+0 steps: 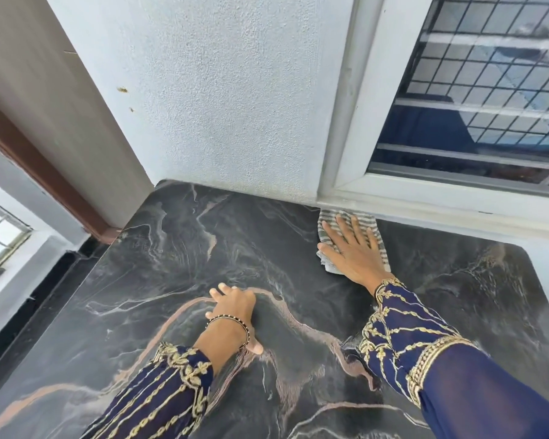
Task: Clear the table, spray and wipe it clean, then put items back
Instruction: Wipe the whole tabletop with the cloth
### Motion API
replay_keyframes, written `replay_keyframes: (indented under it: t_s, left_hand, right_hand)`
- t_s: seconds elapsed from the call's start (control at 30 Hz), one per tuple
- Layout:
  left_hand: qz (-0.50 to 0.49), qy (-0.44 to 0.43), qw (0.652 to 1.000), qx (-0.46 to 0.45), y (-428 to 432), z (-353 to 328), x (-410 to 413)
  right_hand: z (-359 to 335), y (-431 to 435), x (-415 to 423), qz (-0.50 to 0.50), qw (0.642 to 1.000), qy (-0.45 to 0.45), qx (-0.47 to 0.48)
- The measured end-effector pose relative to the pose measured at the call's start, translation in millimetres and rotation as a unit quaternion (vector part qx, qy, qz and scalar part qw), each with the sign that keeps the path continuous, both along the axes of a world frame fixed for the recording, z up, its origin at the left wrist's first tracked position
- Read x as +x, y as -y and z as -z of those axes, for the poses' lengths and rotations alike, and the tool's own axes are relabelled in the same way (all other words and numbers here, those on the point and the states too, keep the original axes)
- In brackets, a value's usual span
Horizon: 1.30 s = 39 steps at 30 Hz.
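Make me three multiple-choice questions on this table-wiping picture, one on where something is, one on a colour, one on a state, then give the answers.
1. Where is the cloth on the table?
A. at the far edge below the window frame
B. at the near left corner
C. hanging off the right side

2. What colours is the cloth?
A. plain red
B. grey and white stripes
C. solid black

3. How is the right hand?
A. clenched in a fist
B. lifted off the table
C. flat, fingers spread on the cloth

Answers: 1 A, it lies against the frame's base. 2 B, stripes show between the fingers. 3 C, the palm presses it down, while the left hand rests on bare tabletop.
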<state>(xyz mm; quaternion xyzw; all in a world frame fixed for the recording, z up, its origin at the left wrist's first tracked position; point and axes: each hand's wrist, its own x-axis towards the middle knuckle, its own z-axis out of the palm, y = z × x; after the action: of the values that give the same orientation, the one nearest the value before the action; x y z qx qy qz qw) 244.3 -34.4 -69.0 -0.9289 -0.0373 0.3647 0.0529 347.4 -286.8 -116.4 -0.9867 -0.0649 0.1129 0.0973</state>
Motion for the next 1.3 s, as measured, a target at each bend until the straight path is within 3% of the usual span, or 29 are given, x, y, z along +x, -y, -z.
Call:
replay_keyframes:
  t_s: [0.3, 0.43, 0.57, 0.87, 1.3]
  left_hand:
    - [0.017, 0.065, 0.996, -0.052, -9, -6, -17]
    - [0.034, 0.194, 0.972, -0.127, -22, -6, -58]
    - [0.106, 0.277, 0.947, -0.122, -42, 4, -116]
    - [0.115, 0.302, 0.923, -0.210, -57, -5, -206]
    - [0.188, 0.206, 0.934, -0.223, 4, -31, -210]
  right_hand:
    - [8, -32, -118, -0.067, 0.996, 0.050, -0.022]
    - [4, -54, -200, -0.094, 0.994, 0.036, -0.032]
    - [2, -69, -289, -0.126, 0.991, 0.042, -0.037]
    - [1, -78, -417, -0.178, 0.982, 0.054, -0.037]
    - [-15, -24, -435, -0.195, 0.980, 0.033, -0.008]
